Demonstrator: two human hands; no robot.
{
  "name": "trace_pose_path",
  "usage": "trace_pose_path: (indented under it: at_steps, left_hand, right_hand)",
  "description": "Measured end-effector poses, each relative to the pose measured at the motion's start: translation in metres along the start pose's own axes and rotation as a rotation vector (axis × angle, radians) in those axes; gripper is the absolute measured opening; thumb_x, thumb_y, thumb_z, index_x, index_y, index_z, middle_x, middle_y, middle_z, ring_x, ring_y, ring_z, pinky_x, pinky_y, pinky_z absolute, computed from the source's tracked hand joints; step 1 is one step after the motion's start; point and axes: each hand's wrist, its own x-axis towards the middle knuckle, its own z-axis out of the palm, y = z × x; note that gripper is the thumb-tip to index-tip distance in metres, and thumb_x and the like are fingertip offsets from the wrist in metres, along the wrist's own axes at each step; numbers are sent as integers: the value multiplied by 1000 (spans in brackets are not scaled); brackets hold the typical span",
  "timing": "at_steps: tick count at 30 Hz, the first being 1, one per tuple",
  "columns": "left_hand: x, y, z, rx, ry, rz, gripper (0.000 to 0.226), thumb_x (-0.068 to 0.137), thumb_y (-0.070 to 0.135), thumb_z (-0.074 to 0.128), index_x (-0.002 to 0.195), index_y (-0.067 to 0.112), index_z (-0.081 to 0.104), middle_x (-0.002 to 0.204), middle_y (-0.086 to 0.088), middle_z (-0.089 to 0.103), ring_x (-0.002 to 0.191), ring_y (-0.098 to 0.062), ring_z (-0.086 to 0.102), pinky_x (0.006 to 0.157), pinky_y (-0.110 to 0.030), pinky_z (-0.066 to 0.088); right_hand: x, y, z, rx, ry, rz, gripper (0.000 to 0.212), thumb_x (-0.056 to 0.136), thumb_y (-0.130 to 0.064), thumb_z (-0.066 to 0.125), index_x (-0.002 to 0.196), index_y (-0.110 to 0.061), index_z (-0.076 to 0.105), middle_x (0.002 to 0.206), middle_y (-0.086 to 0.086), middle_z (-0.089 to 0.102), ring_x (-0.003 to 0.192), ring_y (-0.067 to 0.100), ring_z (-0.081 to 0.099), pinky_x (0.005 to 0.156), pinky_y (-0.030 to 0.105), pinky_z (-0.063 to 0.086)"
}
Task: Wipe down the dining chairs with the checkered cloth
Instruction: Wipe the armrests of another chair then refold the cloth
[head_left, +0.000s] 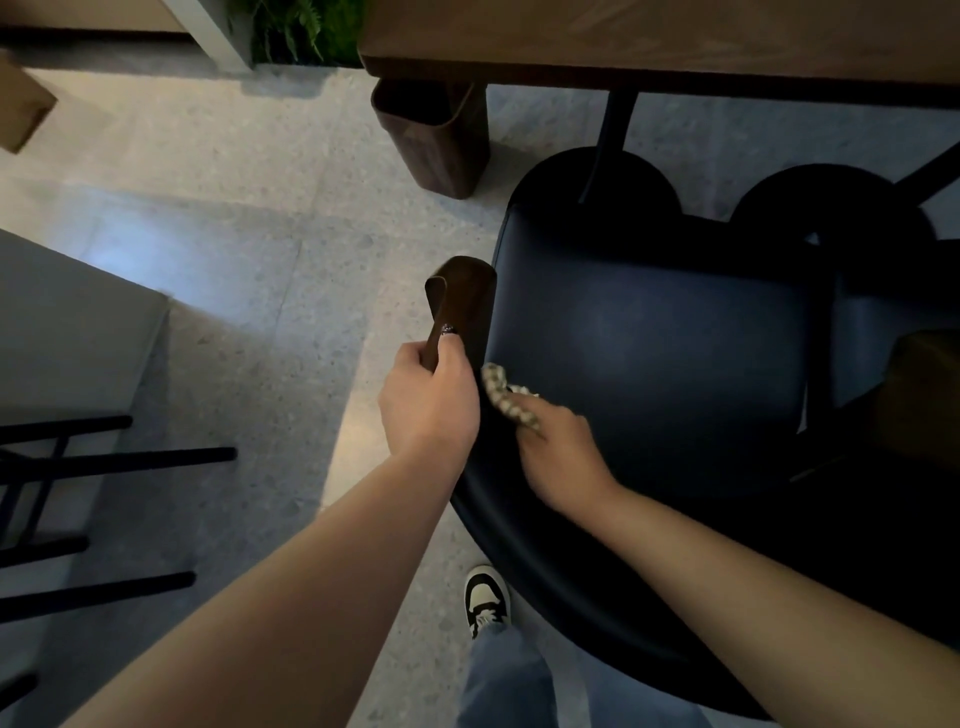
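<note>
Here we steady the dining chair (649, 353) with our left hand (428, 400) curled round its brown wooden armrest (462, 306), while our right hand (563, 452) clutches the bunched checkered cloth (506, 397) at the seat's near-left edge; we should press flat and sweep right. We count one cloth and two dark chairs.

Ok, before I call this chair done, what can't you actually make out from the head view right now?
- Checkered cloth: mostly bunched inside the right hand, and blurred.
- Left hand grips the wooden armrest; its fingertips are hidden behind the wood.
- Chair seat: too dark to tell wiped from unwiped areas.
- The chair's right side is lost in shadow.
- Second chair: in shadow, cut off by the frame edge.
</note>
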Motion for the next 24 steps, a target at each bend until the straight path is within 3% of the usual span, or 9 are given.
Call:
trace_pose_path:
  at_steps: [4, 7, 9, 11, 13, 16, 19, 21, 24]
  left_hand:
    - [1, -1, 0, -5, -2, 9, 18, 92, 43, 48, 92, 29, 59, 79, 14, 55, 72, -1, 52, 55, -21, 34]
    - [1, -1, 1, 10, -7, 17, 15, 93, 42, 48, 89, 30, 57, 77, 14, 55, 69, -2, 52, 54, -20, 32]
    - [1, 0, 0, 20, -7, 14, 14, 94, 42, 49, 90, 30, 56, 76, 15, 54, 67, -1, 51, 52, -18, 31]
    - [0, 1, 0, 23, -9, 8, 13, 94, 42, 50, 85, 33, 54, 76, 15, 54, 65, -2, 52, 51, -18, 31]
    - [-2, 1, 0, 24, -13, 6, 15, 93, 42, 51, 80, 34, 52, 76, 15, 55, 66, -2, 53, 52, -17, 33]
    - [-2, 1, 0, 57, -22, 6, 5, 95, 38, 50, 93, 34, 53, 80, 14, 56, 68, -5, 56, 51, -17, 36]
    - [0, 0, 0, 120, -11, 30, 4, 96, 35, 50, 97, 33, 53, 80, 12, 57, 69, -6, 56, 53, -20, 38]
    - [1, -2, 1, 131, -7, 46, 7, 96, 35, 50, 97, 31, 55, 82, 11, 58, 72, -8, 58, 56, -24, 42]
    - [2, -2, 1, 136, -5, 60, 10, 96, 35, 49, 99, 29, 57, 81, 10, 58, 72, -9, 58, 57, -25, 43]
  right_hand:
    - [-46, -17, -10, 92, -22, -117, 53, 87, 1, 41, 133, -20, 55, 125, -5, 61, 118, 9, 55, 97, 3, 32]
    - [-79, -24, -23, 153, -116, -243, 64, 83, 11, 40, 136, -23, 50, 137, -20, 48, 129, -5, 42, 109, 11, 27]
    - [-88, -23, -32, 253, -188, -270, 68, 79, 16, 40, 130, -26, 53, 135, -18, 52, 129, -4, 43, 109, 13, 29]
    - [-82, -25, -44, 454, -231, -139, 61, 75, 15, 42, 117, -23, 66, 119, -14, 66, 118, 2, 56, 99, 11, 39]
    - [-57, -21, -56, 702, -164, 71, 41, 73, 2, 57, 106, -14, 74, 99, -4, 74, 94, 7, 69, 74, 11, 50]
    - [-3, -2, -56, 746, -11, 301, 35, 71, -21, 77, 103, -6, 74, 89, 0, 74, 70, 4, 67, 51, 12, 46]
    - [37, 19, -29, 775, -59, 453, 30, 92, -14, 60, 118, -1, 65, 116, 9, 68, 102, 11, 66, 82, 17, 51]
    - [47, 37, -6, 532, -162, 462, 29, 96, -16, 55, 121, -6, 64, 126, 7, 62, 117, 15, 57, 101, 24, 43]
    - [51, 51, 9, 77, -143, 392, 27, 98, -10, 45, 109, -6, 70, 117, 12, 66, 111, 25, 60, 99, 33, 45]
